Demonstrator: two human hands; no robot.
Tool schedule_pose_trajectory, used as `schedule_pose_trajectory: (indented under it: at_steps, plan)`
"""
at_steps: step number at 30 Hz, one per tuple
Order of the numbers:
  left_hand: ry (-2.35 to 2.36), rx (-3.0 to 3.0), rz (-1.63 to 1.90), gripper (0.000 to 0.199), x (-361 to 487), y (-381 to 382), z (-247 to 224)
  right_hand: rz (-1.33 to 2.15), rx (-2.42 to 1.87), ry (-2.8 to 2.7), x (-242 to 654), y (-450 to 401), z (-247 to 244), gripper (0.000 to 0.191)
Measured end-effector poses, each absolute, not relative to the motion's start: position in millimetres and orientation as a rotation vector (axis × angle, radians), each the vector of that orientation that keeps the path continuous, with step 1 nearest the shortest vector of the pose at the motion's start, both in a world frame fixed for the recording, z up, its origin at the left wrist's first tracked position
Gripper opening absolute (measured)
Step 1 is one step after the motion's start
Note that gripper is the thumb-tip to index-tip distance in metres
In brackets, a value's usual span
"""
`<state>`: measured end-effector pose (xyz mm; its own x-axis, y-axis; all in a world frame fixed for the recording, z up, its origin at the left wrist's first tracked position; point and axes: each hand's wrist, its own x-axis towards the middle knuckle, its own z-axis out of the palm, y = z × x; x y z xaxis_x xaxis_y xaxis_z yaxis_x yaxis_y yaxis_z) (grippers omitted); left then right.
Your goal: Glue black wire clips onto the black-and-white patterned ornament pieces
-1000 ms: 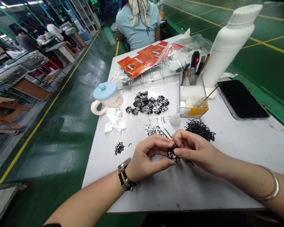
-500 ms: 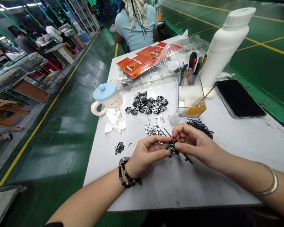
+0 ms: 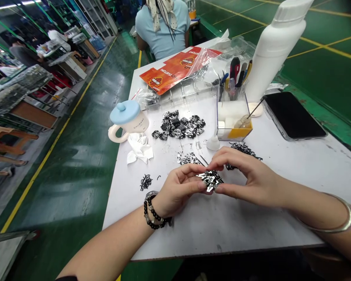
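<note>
**A:** What do we have in our hands?

**B:** We have a small, shiny clump of black and silver metal bits (image 3: 210, 180). It sits just above the white counter (image 3: 222, 230), right between our two hands.

**A:** Which way does it lie, and which hand is nearer?

**B:** Its long side goes across, from our left to our right. Neither hand is nearer. The left grip (image 3: 178, 186) is at one end, and the right grip (image 3: 247, 177) is at the other.

**A:** Are our grips open?

**B:** No, both are almost closed, and both have hold of the clump. The right one curves over the top.

**A:** How does it look?

**B:** It looks flat, jagged and tangled, with bright edges. We see a pile of bits like it (image 3: 178, 125) farther up the counter, and a heap of thin, curly black pieces (image 3: 242, 150) just past our right hand.
</note>
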<state>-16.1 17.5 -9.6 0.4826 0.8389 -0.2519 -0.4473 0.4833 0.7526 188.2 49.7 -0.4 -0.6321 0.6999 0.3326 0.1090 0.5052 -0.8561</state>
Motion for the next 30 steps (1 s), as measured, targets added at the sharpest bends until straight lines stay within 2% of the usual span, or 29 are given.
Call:
schedule_pose_trajectory:
  at_steps: [16,30]
  plan:
    - [0.842,0.814,0.869,0.022,-15.1,17.2,-9.7,0.745,-0.667,-2.194,183.5,43.8,-7.0,0.026]
    - [0.787,0.784,0.816,0.019,-19.8,19.5,-6.4,0.614,-0.561,-2.316,185.9,44.0,-6.9,0.024]
